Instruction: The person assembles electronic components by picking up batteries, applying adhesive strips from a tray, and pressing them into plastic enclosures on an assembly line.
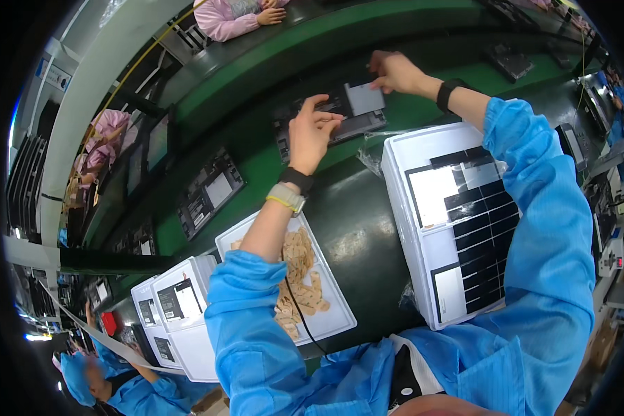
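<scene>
In front of me lies an opened black laptop base (359, 126), its inside parts facing up. My right hand (399, 73) grips the upper right corner of a flat, light-grey rectangular panel (366, 99) over the base. The panel's far corner is partly covered by my fingers. Above the left half of the base hovers my left hand (310, 136), with its fingers bent and apart; I see nothing held in it. Dark bands circle both wrists, and a pale watch sits on the left one.
A white foam tray (410, 260) with black and white flat pieces stands at right. A white tray (333, 324) holds tan strips beneath my left forearm. More opened laptop bases (211, 193) lie along the green line. White boxes (200, 350) and a co-worker in blue are at lower left.
</scene>
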The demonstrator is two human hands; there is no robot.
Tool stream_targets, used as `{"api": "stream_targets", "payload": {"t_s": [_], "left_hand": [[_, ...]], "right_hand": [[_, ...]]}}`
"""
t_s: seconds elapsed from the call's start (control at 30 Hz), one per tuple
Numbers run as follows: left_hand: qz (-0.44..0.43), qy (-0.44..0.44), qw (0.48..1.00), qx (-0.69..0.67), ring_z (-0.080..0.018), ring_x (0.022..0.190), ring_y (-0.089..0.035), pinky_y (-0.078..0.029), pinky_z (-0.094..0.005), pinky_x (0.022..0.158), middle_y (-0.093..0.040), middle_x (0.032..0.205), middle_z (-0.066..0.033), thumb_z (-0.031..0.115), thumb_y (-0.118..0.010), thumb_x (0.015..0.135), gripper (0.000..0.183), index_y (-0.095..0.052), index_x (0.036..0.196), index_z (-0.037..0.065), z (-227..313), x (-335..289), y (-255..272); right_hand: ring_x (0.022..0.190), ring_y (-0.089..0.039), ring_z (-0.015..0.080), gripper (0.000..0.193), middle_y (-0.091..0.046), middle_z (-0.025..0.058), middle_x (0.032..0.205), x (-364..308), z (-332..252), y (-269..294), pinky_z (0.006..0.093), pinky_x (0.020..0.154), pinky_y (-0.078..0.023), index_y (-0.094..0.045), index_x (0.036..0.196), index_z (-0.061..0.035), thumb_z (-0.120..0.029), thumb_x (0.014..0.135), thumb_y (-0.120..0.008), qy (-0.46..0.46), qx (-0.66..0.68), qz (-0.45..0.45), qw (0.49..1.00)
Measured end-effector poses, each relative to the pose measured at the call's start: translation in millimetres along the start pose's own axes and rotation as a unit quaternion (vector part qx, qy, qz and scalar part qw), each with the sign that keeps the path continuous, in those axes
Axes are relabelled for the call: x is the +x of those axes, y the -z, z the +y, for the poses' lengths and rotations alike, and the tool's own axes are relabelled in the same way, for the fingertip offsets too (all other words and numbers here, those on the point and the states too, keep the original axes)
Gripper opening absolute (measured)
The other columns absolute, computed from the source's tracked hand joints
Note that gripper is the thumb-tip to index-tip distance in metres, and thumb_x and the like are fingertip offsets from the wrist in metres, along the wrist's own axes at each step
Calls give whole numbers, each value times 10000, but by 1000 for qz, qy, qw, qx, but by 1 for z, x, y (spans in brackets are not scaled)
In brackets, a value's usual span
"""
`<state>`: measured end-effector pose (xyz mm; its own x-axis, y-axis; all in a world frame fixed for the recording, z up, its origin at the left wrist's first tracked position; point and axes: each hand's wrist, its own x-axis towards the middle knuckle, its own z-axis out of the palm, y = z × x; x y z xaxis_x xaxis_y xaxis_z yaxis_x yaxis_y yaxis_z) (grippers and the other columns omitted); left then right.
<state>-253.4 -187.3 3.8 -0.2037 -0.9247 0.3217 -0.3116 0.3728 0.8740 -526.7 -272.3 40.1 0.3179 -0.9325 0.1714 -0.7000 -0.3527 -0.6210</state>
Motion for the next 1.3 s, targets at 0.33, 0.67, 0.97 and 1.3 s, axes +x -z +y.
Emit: {"api": "stream_targets", "payload": {"t_s": [0.33,0.67,0.97,1.3], "left_hand": [[-87,-53,912,398,-417,1414,-445,-399,-472,1169,-499,1491,-242,448,-992,525,1216,-423,1502,0,-30,1,52],[-108,-9,911,399,-401,1313,-546,-452,-459,1130,-587,1395,-231,425,-999,486,1143,-523,1443,23,-33,10,56],[-116,47,904,408,-387,1332,-534,-450,-491,1127,-589,1403,-212,427,-1009,431,1155,-555,1437,86,-28,10,66],[-171,-46,846,503,-372,1554,-247,-207,-510,1267,-282,1663,-232,687,-693,842,1005,-420,1556,34,-67,-19,57]], "right_hand": [[637,-729,211,369,-707,145,751,16,-18,-46,348,603,-563,-591,1083,66,-82,829,-815,39,37,-113,992],[966,-725,307,713,-711,185,1007,19,-14,-47,410,830,-566,-570,1193,50,-318,704,-936,85,-41,-168,981],[1437,-373,432,1182,-385,268,1512,-1,-27,-54,547,1142,-345,-380,1456,33,-498,572,-959,195,-268,-169,928],[1514,-273,443,971,-340,309,1579,-3,-40,-73,557,1166,-330,-454,1456,98,-578,829,-760,249,-364,-226,869]]}}
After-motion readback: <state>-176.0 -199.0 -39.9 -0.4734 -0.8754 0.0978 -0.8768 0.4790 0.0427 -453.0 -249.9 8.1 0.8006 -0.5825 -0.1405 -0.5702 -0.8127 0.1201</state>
